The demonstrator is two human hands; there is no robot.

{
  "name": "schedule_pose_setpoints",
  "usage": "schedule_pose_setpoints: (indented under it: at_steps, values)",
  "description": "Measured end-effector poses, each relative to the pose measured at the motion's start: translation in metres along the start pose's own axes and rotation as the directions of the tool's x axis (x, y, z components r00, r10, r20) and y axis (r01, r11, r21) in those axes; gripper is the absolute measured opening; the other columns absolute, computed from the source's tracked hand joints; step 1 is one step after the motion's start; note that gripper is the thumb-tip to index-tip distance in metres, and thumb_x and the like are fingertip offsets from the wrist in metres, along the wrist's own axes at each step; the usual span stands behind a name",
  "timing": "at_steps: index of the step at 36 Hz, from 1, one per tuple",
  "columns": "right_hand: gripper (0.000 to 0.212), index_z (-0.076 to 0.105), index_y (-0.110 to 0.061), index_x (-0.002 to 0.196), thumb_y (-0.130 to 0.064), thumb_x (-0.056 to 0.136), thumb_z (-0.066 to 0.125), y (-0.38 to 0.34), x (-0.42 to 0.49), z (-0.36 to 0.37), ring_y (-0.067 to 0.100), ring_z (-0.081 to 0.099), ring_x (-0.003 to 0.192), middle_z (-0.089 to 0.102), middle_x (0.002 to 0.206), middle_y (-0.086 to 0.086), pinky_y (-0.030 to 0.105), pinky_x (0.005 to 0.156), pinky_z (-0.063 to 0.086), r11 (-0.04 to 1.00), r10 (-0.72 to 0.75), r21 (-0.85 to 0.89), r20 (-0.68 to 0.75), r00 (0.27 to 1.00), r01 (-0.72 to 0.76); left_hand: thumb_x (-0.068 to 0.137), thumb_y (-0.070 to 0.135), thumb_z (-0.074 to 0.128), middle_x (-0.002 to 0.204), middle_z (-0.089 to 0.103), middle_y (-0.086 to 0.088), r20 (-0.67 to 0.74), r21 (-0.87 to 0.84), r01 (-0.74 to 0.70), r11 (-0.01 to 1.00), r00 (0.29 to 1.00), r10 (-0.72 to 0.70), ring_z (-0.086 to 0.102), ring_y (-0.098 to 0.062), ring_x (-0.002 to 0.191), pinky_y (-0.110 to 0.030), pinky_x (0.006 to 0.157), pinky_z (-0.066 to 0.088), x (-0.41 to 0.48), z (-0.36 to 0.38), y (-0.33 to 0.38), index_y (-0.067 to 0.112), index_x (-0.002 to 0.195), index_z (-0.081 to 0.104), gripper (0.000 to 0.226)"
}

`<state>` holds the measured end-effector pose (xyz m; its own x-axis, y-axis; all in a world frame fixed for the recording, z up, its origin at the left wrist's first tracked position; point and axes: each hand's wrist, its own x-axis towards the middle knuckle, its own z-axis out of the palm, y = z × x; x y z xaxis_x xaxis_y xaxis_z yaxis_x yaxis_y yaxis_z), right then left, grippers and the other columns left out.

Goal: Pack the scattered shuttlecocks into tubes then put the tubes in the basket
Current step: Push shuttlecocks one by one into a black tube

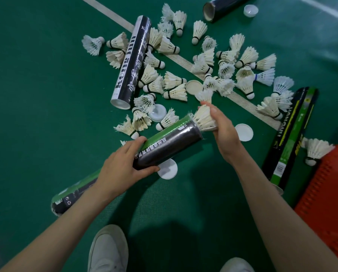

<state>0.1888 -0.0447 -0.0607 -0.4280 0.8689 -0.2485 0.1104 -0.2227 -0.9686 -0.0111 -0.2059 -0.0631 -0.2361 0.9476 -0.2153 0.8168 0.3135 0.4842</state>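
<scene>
L hand (123, 163) grips tube (168, 143) base, tilted w/ mouth up for loading, while R hand (222, 130) pinches shuttlecock (203, 118) (skirt out), cork-first into opening.

Dim greenish indoor light, soft shadow near the feet, wide-angle bending at edges

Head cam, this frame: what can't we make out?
Head view only.
Fill of the held tube: its wall, the left hand and the shuttlecock in the right hand at its mouth hide the inside.
Basket: cut off by the right edge; contents unseen.
Green tube: partly under the left forearm.
Far tube: cut off by the top edge.
</scene>
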Motion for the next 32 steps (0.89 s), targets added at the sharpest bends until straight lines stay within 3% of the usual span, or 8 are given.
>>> schedule_pose_setpoints:
  at_steps: [4,9,14,16,19,23,28,32]
  values:
    - [0.050,0.047,-0.025,0.136,-0.039,0.092,0.030,0.002,0.000,0.001,0.012,0.038,0.137,0.044,0.146,0.001,0.037,0.118,0.025,0.999,0.004,-0.045,0.028,1.000,-0.002,0.073,0.063,0.066,0.134,0.050,0.008,0.016,0.008,-0.010,1.000,1.000,0.010,0.052,-0.018,0.114,-0.034,0.089,0.043,0.004,-0.001,0.001,0.029,0.141,0.036,0.082]
    - [0.049,0.050,-0.037,0.131,-0.054,0.098,0.017,0.009,0.005,0.005,0.010,0.043,0.132,0.052,0.132,-0.009,0.042,0.119,0.021,0.998,0.057,0.006,0.031,0.998,-0.057,0.073,0.065,0.064,0.132,0.051,0.010,0.009,0.016,-0.015,1.000,1.000,0.015,0.051,-0.016,0.112,-0.034,0.088,0.042,0.012,-0.002,0.002,0.031,0.140,0.037,0.080]
    - [0.053,0.042,-0.057,0.131,-0.072,0.088,0.016,0.020,0.010,0.022,0.018,0.035,0.139,0.045,0.147,0.002,0.048,0.120,0.014,0.993,0.090,-0.091,0.131,0.987,-0.078,0.073,0.064,0.066,0.138,0.048,0.010,0.006,-0.004,0.014,1.000,1.000,-0.014,0.051,-0.019,0.118,-0.038,0.093,0.043,0.027,-0.002,0.006,0.034,0.142,0.034,0.082]
    - [0.057,0.042,-0.054,0.133,-0.074,0.086,0.016,0.023,0.021,0.021,0.017,0.033,0.140,0.044,0.147,0.002,0.046,0.120,0.013,0.990,0.107,-0.107,0.141,0.984,-0.092,0.073,0.063,0.066,0.139,0.046,0.009,0.015,-0.001,0.038,0.999,0.999,-0.038,0.051,-0.020,0.118,-0.037,0.093,0.043,0.033,-0.001,0.005,0.035,0.142,0.031,0.082]
    - [0.051,0.041,-0.035,0.142,-0.055,0.098,0.024,0.023,0.044,0.016,0.011,0.035,0.135,0.043,0.147,0.002,0.036,0.118,0.017,0.964,0.102,-0.249,0.037,0.994,-0.089,0.075,0.065,0.064,0.137,0.047,0.009,0.026,0.014,0.081,0.997,0.996,-0.081,0.051,-0.019,0.115,-0.035,0.089,0.044,0.044,0.001,0.004,0.037,0.143,0.028,0.083]
    - [0.052,0.032,-0.022,0.148,-0.022,0.099,0.048,0.027,0.091,-0.007,0.022,0.021,0.143,0.024,0.155,0.005,0.040,0.119,0.017,0.780,0.033,-0.613,-0.154,0.987,-0.122,0.075,0.067,0.063,0.132,0.049,0.008,0.003,0.013,0.134,0.991,0.991,-0.134,0.053,-0.018,0.112,-0.032,0.083,0.043,0.057,-0.001,0.000,0.037,0.142,0.028,0.082]
    - [0.078,0.005,-0.029,0.152,-0.027,0.094,0.056,0.029,0.127,-0.019,0.032,-0.010,0.146,-0.007,0.161,0.007,0.050,0.118,0.001,0.319,0.033,-0.943,-0.094,0.995,-0.100,0.075,0.067,0.062,0.134,0.048,0.006,0.032,0.035,0.165,0.986,0.986,-0.166,0.051,-0.018,0.113,-0.030,0.082,0.041,0.068,-0.003,-0.004,0.036,0.144,0.025,0.084]
    - [0.056,0.038,-0.021,0.139,-0.019,0.089,0.063,0.038,0.132,-0.014,0.034,-0.013,0.146,-0.009,0.160,0.011,0.049,0.117,-0.001,0.240,0.036,-0.962,-0.122,0.992,-0.127,0.075,0.067,0.062,0.134,0.048,0.006,0.051,0.026,0.172,0.985,0.984,-0.173,0.052,-0.019,0.114,-0.033,0.086,0.043,0.072,-0.001,-0.002,0.036,0.144,0.026,0.084]
